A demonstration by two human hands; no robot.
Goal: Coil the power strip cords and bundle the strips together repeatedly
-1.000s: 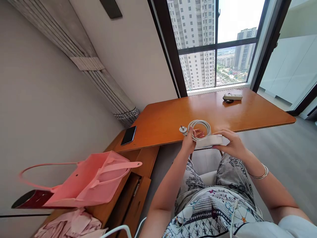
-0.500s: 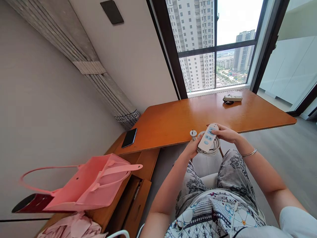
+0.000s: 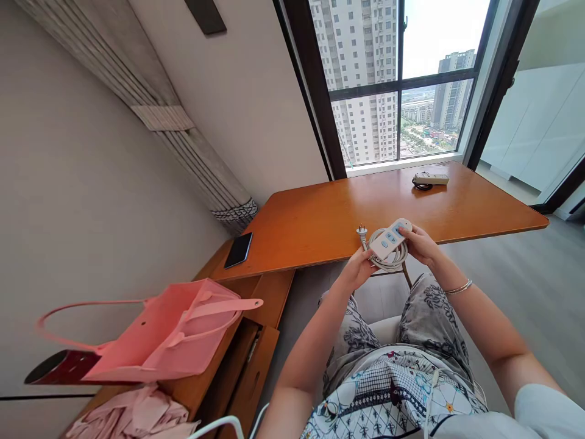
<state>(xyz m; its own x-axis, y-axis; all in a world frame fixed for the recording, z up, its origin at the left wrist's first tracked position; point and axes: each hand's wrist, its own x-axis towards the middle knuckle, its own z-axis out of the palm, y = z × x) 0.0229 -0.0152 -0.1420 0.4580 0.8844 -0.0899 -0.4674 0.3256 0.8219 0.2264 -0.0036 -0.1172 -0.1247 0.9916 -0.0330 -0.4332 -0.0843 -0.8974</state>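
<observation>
Head view: a white power strip with blue buttons sits tilted on top of its coiled cord, held in the air just over the near edge of the orange table. The left hand curls around the coil from below, its fingertips hidden underneath; the right hand pinches the strip's far end, thumb on top. The plug sticks up beside the coil, its prongs too small to count. Farther off lie a dark phone at the table's left corner and a second strip near the window. A pink bag is blurred at lower left.
</observation>
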